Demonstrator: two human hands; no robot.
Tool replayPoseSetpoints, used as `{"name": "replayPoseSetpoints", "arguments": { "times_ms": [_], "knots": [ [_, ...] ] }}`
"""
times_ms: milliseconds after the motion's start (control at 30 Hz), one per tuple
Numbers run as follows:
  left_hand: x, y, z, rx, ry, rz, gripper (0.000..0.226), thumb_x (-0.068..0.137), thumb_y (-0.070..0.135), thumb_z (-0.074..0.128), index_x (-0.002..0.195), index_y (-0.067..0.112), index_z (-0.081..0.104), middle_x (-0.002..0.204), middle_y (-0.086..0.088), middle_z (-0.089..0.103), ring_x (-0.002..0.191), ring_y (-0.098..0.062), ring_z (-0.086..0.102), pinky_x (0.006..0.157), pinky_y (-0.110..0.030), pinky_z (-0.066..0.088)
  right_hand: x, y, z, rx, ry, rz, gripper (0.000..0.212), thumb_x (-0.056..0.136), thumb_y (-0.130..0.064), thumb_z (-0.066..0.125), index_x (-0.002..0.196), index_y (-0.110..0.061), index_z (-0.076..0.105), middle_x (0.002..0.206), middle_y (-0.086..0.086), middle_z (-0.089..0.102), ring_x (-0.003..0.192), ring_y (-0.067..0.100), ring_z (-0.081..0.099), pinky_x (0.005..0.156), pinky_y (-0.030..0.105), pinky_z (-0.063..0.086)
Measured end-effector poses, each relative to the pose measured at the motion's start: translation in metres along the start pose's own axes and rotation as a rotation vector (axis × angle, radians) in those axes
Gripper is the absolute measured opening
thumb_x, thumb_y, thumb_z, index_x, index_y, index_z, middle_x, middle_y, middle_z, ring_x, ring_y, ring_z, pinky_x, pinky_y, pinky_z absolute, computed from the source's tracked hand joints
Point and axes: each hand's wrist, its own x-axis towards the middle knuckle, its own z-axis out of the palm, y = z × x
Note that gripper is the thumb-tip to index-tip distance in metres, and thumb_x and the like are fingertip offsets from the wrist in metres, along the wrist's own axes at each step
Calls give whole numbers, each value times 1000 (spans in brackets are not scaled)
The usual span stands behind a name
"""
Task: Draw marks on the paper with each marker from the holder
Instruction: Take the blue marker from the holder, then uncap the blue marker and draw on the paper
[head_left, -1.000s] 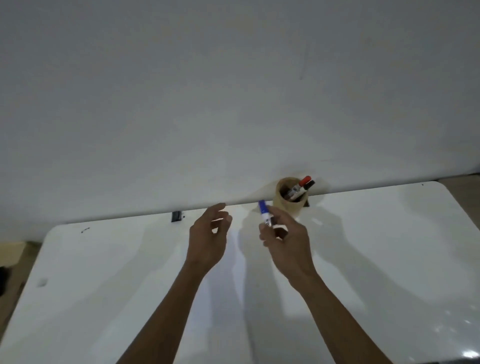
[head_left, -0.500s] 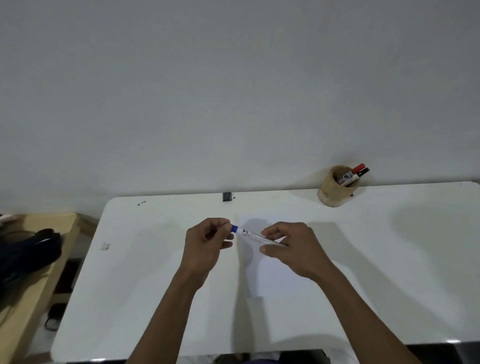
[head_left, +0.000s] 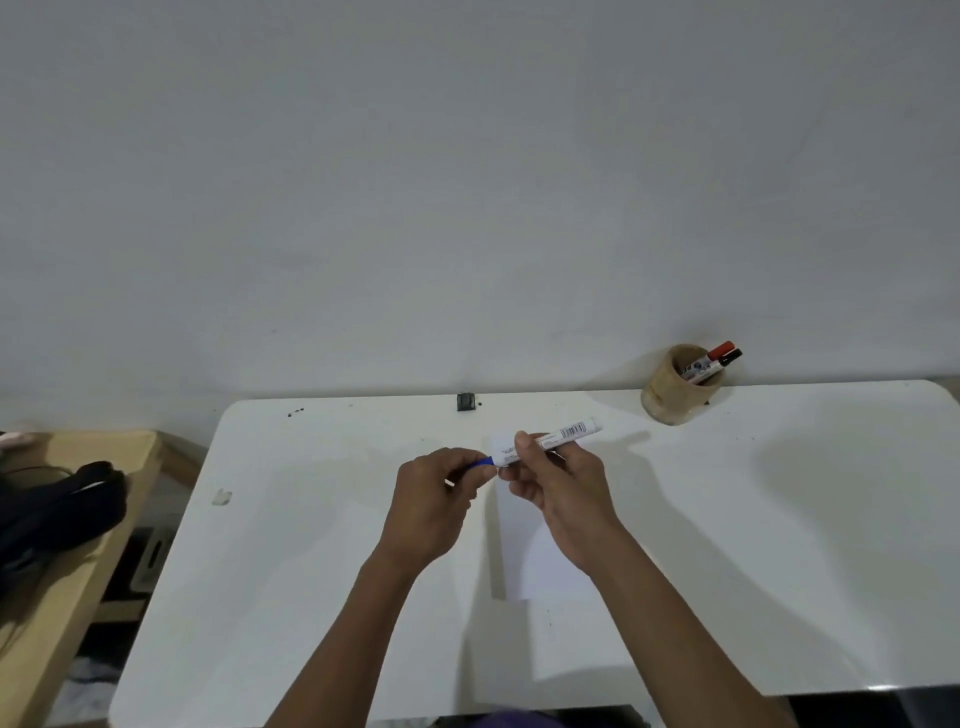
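My right hand (head_left: 558, 499) now grips the blue marker (head_left: 550, 441) by its white barrel, and my left hand (head_left: 434, 499) has closed on its blue cap (head_left: 480, 462), up from the paper (head_left: 519, 561) beneath. Uncapping looks next. A barcode shows; the label's print is too small to read. The holder (head_left: 675, 387) sits beyond my right hand.

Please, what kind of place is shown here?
Probably a plain room at home or in an office: a white table against a bare wall, with a round marker holder and a sheet of paper.
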Motion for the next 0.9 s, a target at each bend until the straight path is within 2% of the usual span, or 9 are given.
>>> {"name": "replayPoseSetpoints", "arguments": {
  "times_ms": [167, 333, 400, 500, 600, 667, 800, 900],
  "knots": [
    [2, -1, 7, 16, -105, -60, 15, 92, 20, 68, 83, 13, 77, 61, 4, 66, 50, -9, 57, 58, -22, 53, 12, 6, -19, -84, -34, -11, 16, 97, -16, 66, 98, -1, 71, 85, 14, 76, 77, 24, 71, 75, 29, 58],
    [13, -18, 7, -66, -141, -294, 25, 92, 25, 69, 76, 8, 77, 60, -2, 67, 51, -14, 58, 56, -27, 53, 32, -6, -49, 78, 66, -37, 10, 97, -5, 61, 91, -2, 68, 80, 13, 73, 72, 24, 67, 66, 24, 59],
    [20, -27, 8, 39, -126, -322, 18, 89, 24, 72, 78, 11, 78, 62, 1, 70, 51, -11, 61, 59, -24, 54, 40, -15, -65, 14, 72, -73, 8, 97, -7, 63, 93, -2, 68, 82, 13, 74, 73, 25, 69, 68, 26, 59],
    [42, -36, 18, 236, 26, -297, 10, 85, 24, 75, 82, 14, 76, 66, 3, 69, 59, -9, 63, 61, -16, 49, 48, -17, -74, -58, 71, -85, 9, 97, -12, 65, 97, -3, 69, 85, 12, 76, 76, 25, 71, 73, 31, 59],
    [70, -43, 30, 337, 110, -303, 11, 85, 20, 72, 86, 10, 69, 74, -5, 71, 73, -23, 65, 67, -29, 52, 52, -8, -74, -76, 104, -65, 14, 96, -15, 67, 101, -2, 69, 86, 12, 76, 76, 24, 71, 73, 33, 58],
    [88, -49, 36, 411, 129, -299, 9, 87, 15, 66, 87, 6, 68, 79, -11, 71, 76, -29, 64, 69, -36, 53, 52, 0, -74, -74, 115, -53, 15, 96, -16, 68, 101, -1, 69, 84, 11, 76, 76, 23, 72, 73, 32, 58],
    [113, -60, 41, 549, 91, -315, 11, 91, 6, 56, 91, 2, 66, 94, -14, 67, 76, -28, 56, 65, -32, 41, 51, 8, -74, -96, 135, -47, 13, 96, -13, 68, 100, -1, 69, 84, 14, 76, 74, 22, 73, 70, 30, 62],
    [119, -67, 43, 518, 69, -359, 9, 88, 4, 60, 89, 0, 68, 94, -15, 69, 75, -28, 55, 65, -30, 40, 54, 9, -74, -113, 145, -33, 13, 95, -11, 69, 100, 0, 68, 84, 15, 75, 74, 23, 73, 70, 30, 63]
  ]
}}
